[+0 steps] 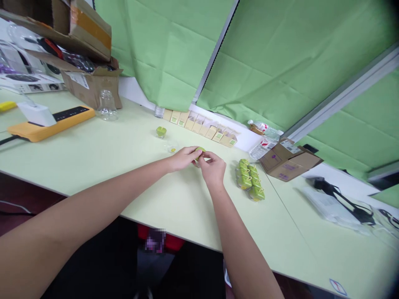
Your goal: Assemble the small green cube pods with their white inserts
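Observation:
Over the middle of the table (146,162), my left hand (182,159) and my right hand (213,168) meet at a small green-topped clear cup (200,149). Fingers of both hands are closed on it and hide most of its body. Left of my hands stands a similar green cup (161,132) in clear plastic. A small clear piece with a yellow spot (171,148) lies close to my left wrist. To the right of my right hand, several green-topped cups (249,178) with small loops on top stand in two rows.
Small tan boxes (199,124) line the back edge below green curtains (168,50). An orange power strip (62,120), a glass jar (107,106) and cardboard boxes (90,87) stand left. At right are plastic bottles (264,141), an open carton (288,160) and black straps (346,201).

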Available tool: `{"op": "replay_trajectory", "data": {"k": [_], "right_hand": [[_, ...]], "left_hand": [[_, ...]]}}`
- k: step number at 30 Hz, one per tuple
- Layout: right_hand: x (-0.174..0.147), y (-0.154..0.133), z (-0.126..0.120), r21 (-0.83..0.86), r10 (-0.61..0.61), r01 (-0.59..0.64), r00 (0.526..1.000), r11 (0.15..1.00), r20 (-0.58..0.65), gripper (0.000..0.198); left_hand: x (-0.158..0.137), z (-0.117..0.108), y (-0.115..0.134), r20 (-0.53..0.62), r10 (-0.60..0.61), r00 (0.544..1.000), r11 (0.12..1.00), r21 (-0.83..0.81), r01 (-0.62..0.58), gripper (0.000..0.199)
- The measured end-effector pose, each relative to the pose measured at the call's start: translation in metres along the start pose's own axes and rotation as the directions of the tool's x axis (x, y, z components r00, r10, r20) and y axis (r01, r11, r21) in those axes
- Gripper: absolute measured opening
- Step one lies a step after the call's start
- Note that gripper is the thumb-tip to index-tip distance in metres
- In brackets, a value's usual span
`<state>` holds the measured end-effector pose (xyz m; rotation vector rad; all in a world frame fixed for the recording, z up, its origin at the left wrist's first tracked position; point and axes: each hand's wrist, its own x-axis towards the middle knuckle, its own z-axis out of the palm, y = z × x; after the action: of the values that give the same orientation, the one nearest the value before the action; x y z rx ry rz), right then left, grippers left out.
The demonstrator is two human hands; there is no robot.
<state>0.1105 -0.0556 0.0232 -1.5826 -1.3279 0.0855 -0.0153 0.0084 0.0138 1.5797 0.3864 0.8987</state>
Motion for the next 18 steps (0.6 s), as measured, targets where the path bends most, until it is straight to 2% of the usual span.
{"op": "replay_trajectory", "data": {"k": [5, 9, 14, 18], "right_hand": [[0.002, 0.008, 0.006, 0.140, 0.058, -0.065, 0.997, 0.988, 0.051, 0.027], [0.001, 0.015, 0.011, 0.215, 0.055, -0.075, 0.994, 0.974, 0.095, 0.032], [0.000, 0.015, 0.012, 0.217, 0.066, -0.093, 0.989, 0.972, 0.129, 0.033], [0.000, 0.016, 0.013, 0.212, 0.065, -0.090, 0.990, 0.973, 0.121, 0.034]], "left_hand": [[0.002, 0.001, -0.006, -0.054, 0.006, 0.999, 1.000, -0.029, -0.008, 0.049], [0.002, 0.001, -0.008, -0.125, 0.000, 0.992, 0.999, 0.048, 0.007, 0.045], [0.001, 0.000, -0.009, -0.231, 0.033, 0.972, 0.965, 0.262, 0.029, 0.035], [0.001, 0.000, -0.014, -0.263, 0.042, 0.964, 0.969, 0.244, 0.024, 0.029]]}}
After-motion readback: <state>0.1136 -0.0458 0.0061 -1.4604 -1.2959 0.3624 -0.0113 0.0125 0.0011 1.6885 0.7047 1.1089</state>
